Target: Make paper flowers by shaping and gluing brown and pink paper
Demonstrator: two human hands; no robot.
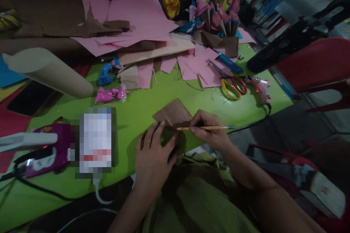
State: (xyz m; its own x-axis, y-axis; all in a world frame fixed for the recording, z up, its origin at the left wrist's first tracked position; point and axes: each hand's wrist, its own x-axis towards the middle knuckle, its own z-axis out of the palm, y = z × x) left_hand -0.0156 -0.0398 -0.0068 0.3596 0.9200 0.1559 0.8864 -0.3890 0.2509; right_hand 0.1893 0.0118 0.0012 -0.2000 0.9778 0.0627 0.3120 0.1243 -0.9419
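Note:
A small brown woven-looking square [172, 112] lies at an angle near the front edge of the green table. My right hand [209, 128] grips a yellow pencil [214, 127], whose tip points left over the near side of the square. Fingers apart, my left hand [154, 149] rests at the square's lower left corner, with fingertips touching it. Behind the square are scissors [231, 80] with red and yellow handles and a pink glue gun [263, 90]. A blue cutter [229, 62] lies on pink paper scraps [195, 65].
Pink sheets [136, 14] are heaped at the back beside paper flower cones [216, 11]. To the left are a paper roll [51, 72], a dark phone [31, 96], a purple power strip [51, 149] and a blurred-out phone-like device [97, 140] on a white cable. A red chair [319, 62] stands right.

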